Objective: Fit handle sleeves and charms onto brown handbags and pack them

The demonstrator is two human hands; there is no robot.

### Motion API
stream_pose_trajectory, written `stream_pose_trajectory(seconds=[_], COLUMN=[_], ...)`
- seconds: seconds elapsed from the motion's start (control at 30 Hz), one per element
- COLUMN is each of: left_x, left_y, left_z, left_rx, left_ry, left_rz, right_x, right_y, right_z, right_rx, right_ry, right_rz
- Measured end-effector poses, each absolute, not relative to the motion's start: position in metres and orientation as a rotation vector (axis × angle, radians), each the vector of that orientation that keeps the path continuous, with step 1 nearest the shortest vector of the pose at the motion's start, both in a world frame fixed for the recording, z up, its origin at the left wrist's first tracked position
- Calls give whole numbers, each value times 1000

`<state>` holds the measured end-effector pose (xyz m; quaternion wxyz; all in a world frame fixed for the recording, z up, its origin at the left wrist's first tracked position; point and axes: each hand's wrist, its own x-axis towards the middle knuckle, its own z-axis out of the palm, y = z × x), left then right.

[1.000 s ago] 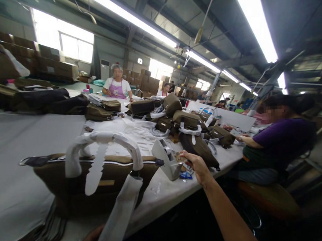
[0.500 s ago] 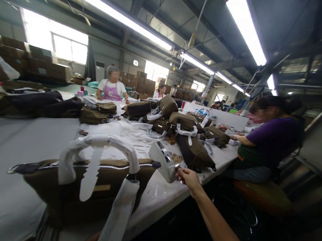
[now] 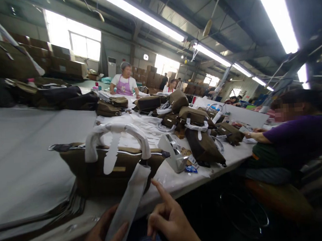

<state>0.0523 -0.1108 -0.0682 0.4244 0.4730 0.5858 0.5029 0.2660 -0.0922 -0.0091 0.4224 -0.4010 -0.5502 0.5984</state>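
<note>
An olive-brown handbag (image 3: 110, 182) stands upright on the table's near edge, its handles (image 3: 117, 128) wrapped in white paper. From its right end a strap in white wrapping (image 3: 130, 199) runs down toward me. My left hand (image 3: 102, 231) is closed around the lower part of this strap. Just right of the strap is my right hand (image 3: 170, 219), index finger stretched toward the bag's corner and the other fingers curled. Anything held in those curled fingers is too small or hidden to make out. A grey tape dispenser (image 3: 172, 154) stands beyond the bag's right end.
More brown handbags (image 3: 203, 143) with wrapped handles lie piled across the table. A blue packet (image 3: 191, 169) lies by the dispenser. At right sits a co-worker in a purple top (image 3: 302, 136); another in a pink apron (image 3: 124, 85) works across the table.
My right hand has left the tape dispenser and come back beside the strap. My left hand shows more fully, still on the strap. The view has shifted, so the bag appears farther right.
</note>
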Motion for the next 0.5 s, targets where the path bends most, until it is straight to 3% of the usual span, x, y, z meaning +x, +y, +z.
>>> stream_pose_trajectory(seconds=[0.1,0.4,0.5], left_x=[58,54,56], left_y=[-115,-125,-126], left_z=[-57,-46,-45], left_rx=[1159,1098,961], left_ry=[1410,1348,1267], left_rz=[1282,1237,1214], right_x=[240,227,233], right_y=[-108,-97,-91], right_z=[-7,-23,-36], right_rx=[-981,-1427,-1389], right_ry=[-1378,-1569,-1451], right_rz=[1521,1123,1260])
